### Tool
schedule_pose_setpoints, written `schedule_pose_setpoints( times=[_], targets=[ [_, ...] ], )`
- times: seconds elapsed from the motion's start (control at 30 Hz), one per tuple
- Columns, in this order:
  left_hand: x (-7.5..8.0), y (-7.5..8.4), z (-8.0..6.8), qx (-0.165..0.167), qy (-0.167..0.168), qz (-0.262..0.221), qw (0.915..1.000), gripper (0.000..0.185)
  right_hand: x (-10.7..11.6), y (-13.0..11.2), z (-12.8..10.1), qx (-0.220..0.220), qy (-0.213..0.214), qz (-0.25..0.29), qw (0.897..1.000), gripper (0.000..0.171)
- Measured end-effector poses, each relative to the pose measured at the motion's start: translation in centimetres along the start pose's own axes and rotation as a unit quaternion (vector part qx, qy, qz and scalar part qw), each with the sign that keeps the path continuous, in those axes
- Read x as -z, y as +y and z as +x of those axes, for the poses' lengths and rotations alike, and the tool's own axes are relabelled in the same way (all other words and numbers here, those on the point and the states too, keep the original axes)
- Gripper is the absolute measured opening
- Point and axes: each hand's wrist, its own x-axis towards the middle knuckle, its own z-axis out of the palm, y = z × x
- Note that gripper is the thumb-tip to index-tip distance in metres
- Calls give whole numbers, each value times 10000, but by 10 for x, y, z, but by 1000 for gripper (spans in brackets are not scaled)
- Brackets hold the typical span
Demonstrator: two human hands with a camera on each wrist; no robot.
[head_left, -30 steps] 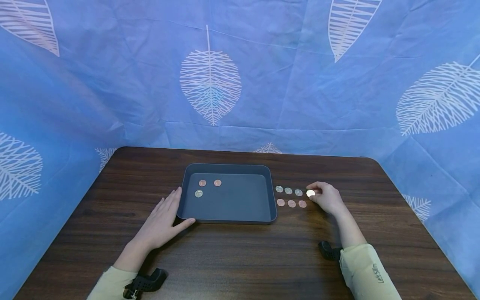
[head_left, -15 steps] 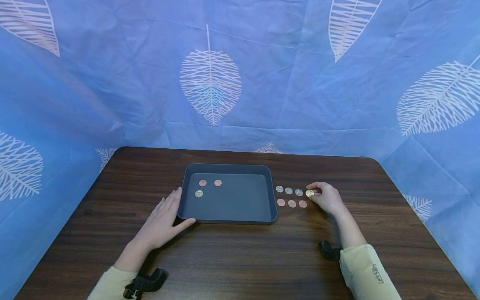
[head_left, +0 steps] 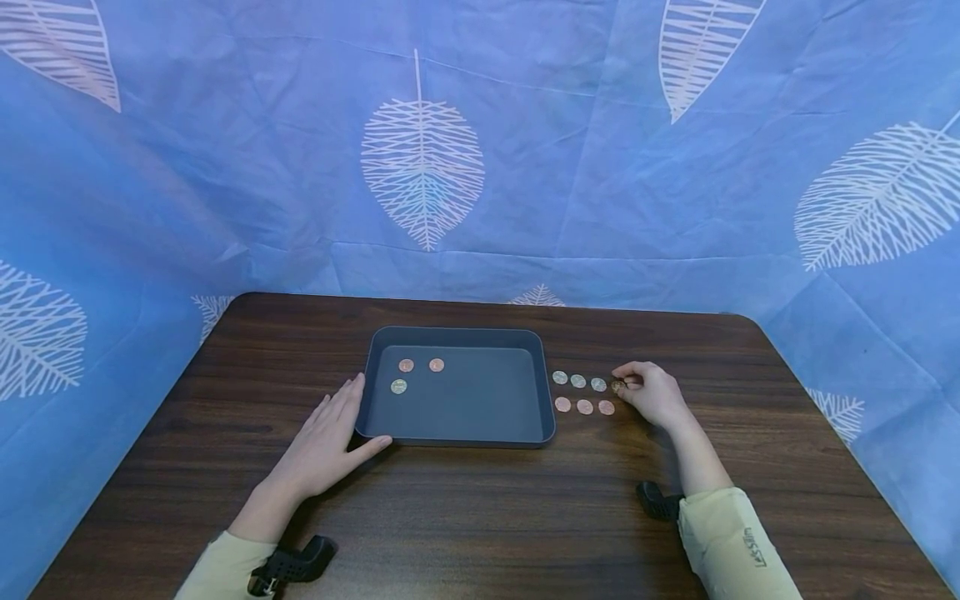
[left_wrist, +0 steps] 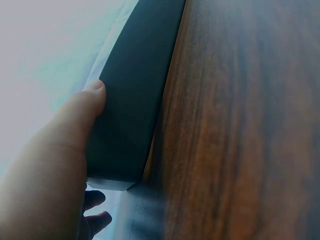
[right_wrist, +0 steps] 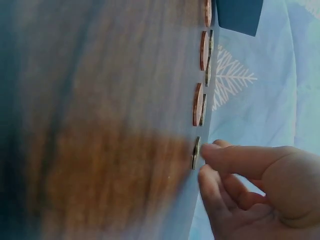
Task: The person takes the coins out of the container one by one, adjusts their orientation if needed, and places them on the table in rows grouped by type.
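Note:
A dark grey tray (head_left: 457, 439) sits mid-table with two copper coins (head_left: 421, 365) and one pale coin (head_left: 398, 387) in its far left corner. My left hand (head_left: 341, 425) lies flat against the tray's left front corner. In the left wrist view its thumb (left_wrist: 90, 100) presses on the tray wall (left_wrist: 135, 100). Right of the tray lie a row of three silver coins (head_left: 577, 381) and a row of three copper coins (head_left: 584, 407). My right hand (head_left: 626, 385) pinches a gold-toned coin (head_left: 618, 387) at the end of the silver row. That gold-toned coin (right_wrist: 196, 152) is low against the wood.
The dark wooden table (head_left: 480, 517) is walled on three sides by a blue cloth with white leaf prints (head_left: 422, 150). Black wrist mounts (head_left: 292, 562) show near the front edge by both sleeves. Bare wood stretches in front of the tray and behind it.
The coin in my right hand has tipped from a bright glint to a darker, flatter lie, lower toward the table. My left hand and the tray have stayed put.

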Motion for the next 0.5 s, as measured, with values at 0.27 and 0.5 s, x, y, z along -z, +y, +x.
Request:
schedule_pose_setpoints(
  times=[0.27, 0.5],
  targets=[
    [1, -1, 0, 12, -1, 3, 10000, 106, -1, -22, 3, 241, 94, 151, 9996, 28],
    [0, -1, 0, -5, 22, 26, 10000, 105, -8, -46, 5, 306, 32, 344, 9989, 28]
  ],
)
